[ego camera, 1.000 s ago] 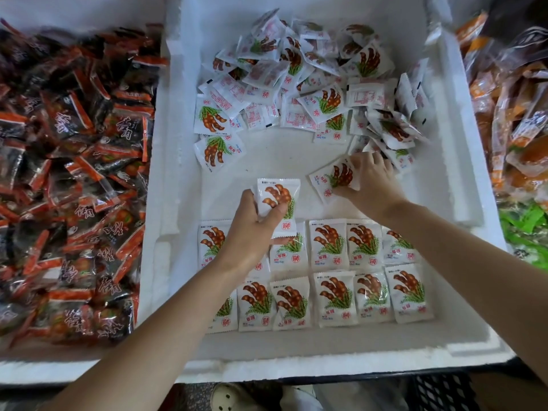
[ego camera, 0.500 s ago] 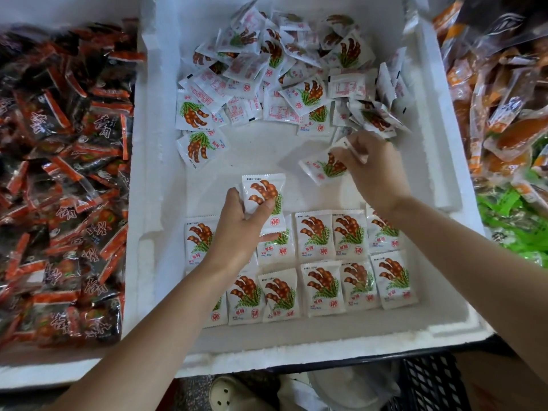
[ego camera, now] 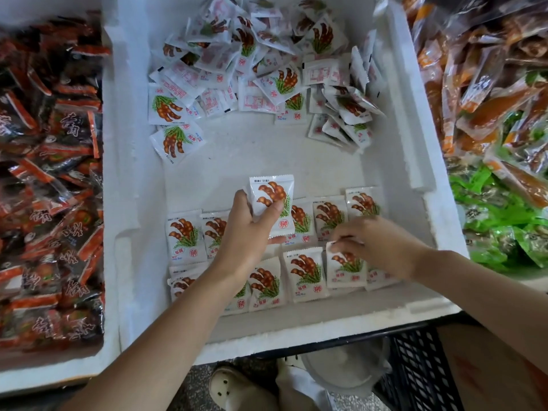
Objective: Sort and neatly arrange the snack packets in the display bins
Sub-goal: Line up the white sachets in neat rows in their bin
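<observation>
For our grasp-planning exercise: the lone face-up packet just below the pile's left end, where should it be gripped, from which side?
Pinch the packet by its near crimped edge, coming from the bare bin floor in front. It lies flat; the pile crowds its far side.

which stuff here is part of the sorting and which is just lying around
In the job: left hand gripping raised packet; right hand pinching row packet; neat rows; loose pile; foam bin.
Lying about: red packets; orange packets; green packets; black crate.
</observation>
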A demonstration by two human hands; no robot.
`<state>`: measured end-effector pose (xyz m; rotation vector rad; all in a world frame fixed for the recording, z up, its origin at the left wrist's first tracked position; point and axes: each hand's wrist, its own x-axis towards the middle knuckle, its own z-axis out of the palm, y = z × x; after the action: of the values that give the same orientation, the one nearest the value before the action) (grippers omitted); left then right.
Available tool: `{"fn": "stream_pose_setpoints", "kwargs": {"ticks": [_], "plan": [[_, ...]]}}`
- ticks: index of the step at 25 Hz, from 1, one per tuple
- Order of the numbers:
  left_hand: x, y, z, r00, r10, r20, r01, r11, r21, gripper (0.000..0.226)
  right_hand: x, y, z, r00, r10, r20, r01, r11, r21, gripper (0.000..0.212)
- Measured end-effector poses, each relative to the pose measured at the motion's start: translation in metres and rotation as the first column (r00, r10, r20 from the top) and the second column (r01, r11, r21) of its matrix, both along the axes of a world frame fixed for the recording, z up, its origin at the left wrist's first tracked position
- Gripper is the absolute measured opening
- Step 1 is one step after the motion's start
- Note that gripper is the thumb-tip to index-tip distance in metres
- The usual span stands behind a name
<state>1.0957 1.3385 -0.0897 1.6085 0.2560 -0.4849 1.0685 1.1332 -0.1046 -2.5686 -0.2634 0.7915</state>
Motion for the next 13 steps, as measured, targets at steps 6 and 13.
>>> {"fn": "stream_pose_setpoints", "kwargs": {"ticks": [6, 13], "plan": [[-0.012, -0.010, -0.003, 0.997, -0.075, -0.035, 0.076, 0.997, 0.015, 0.020, -0.007, 0.003, -0.014, 0.996, -0.065, -0.056, 0.070, 0.993, 0.092, 0.013], [-0.026, -0.016, -0.001, 0.962, -0.271, 0.022, 0.267, 0.958, 0.105, 0.034, -0.005, 0.022, 0.006, 0.907, -0.418, 0.054, 0.357, 0.830, 0.430, 0.038]]}}
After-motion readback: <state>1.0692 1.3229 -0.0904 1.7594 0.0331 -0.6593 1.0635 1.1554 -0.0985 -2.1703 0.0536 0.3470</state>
